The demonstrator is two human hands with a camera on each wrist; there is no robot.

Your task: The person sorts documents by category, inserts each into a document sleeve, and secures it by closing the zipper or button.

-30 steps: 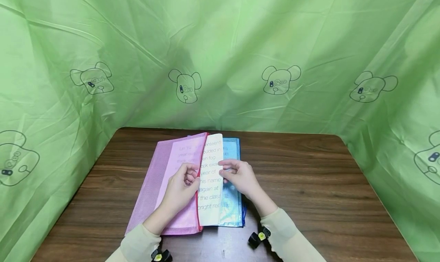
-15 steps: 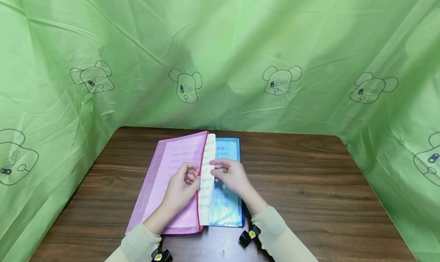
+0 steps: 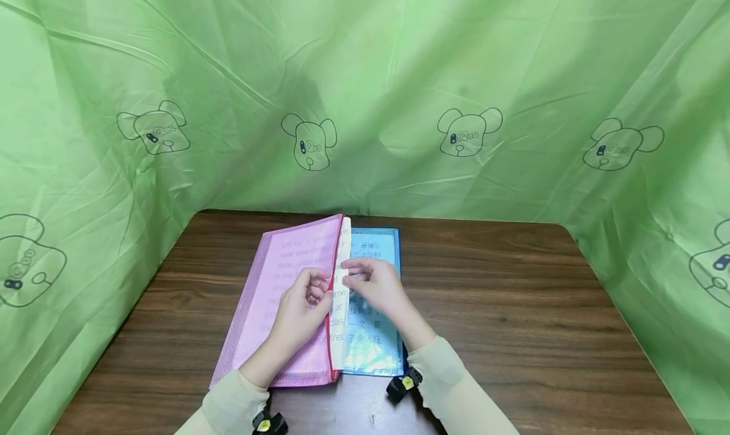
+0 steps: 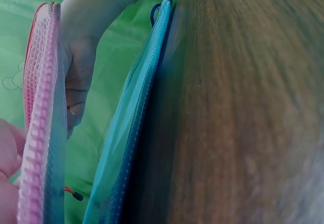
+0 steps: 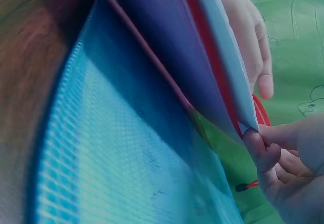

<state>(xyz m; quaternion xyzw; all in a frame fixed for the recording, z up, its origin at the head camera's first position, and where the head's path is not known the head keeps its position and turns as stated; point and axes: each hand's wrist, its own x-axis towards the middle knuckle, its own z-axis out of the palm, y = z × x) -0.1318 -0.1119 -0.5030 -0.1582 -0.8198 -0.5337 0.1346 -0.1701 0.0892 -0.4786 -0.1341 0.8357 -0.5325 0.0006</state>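
Observation:
My left hand (image 3: 301, 309) grips the red-zipped opening edge of a pink mesh zip pouch (image 3: 268, 276). A white sheet of paper (image 3: 339, 330) with large English print sits mostly inside it; a narrow strip sticks out on the right. Between thumb and fingers my right hand (image 3: 381, 289) pinches the paper's outer edge, as the right wrist view also shows at the paper (image 5: 235, 62). Beneath lies a blue mesh pouch (image 3: 373, 352) holding a sheet with Chinese characters. In the left wrist view the pink pouch (image 4: 40, 118) stands raised off the blue pouch (image 4: 126, 118).
The dark wooden table (image 3: 513, 308) extends to both sides. A green curtain (image 3: 388, 61) with bear-head outlines surrounds its back and sides. A dark-tipped red zipper cord (image 5: 243, 187) hangs near my right fingers.
The right hand has moved left with the paper's edge, and the paper has slid deeper into the pink pouch. More of the blue pouch shows. The left hand has stayed in place.

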